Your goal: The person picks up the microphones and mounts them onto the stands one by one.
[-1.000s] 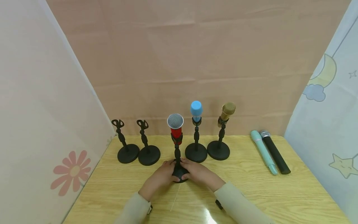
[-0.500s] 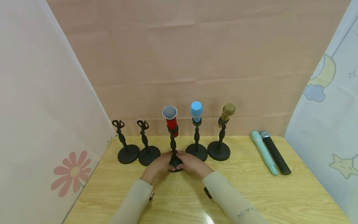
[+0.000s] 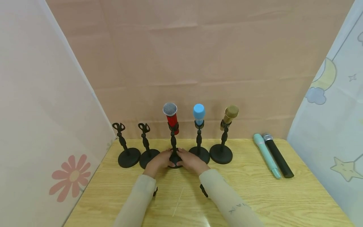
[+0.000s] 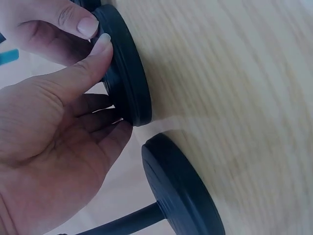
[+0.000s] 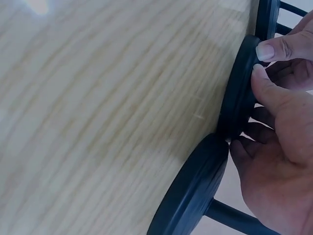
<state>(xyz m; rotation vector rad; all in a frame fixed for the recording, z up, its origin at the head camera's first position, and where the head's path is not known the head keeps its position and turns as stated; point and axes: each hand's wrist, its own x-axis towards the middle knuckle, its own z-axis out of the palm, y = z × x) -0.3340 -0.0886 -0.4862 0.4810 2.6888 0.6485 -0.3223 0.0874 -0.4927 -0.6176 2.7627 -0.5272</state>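
A red microphone (image 3: 172,120) with a silver mesh head stands in the clip of a black desk stand (image 3: 173,138). My left hand (image 3: 159,161) holds the left side of that stand's round base (image 4: 128,73). From the other side my right hand (image 3: 192,160) grips the same base, the two thumbs close together at its front edge. In the right wrist view the base touches or nearly touches the neighbouring stand's base (image 5: 190,181). That neighbour bears a light blue microphone (image 3: 199,113), to the right of the red one.
At the right of the row stands a gold microphone (image 3: 231,113) on its stand. Two stands with bare clips, a far-left stand (image 3: 129,157) and a nearer stand (image 3: 147,156), are at left. A mint microphone (image 3: 266,154) and a black microphone (image 3: 279,157) lie at right on the wooden table (image 3: 227,189).
Both hands have moved the stand with the red microphone away from me and slightly left, into line between the blue microphone's stand and the bare stands.
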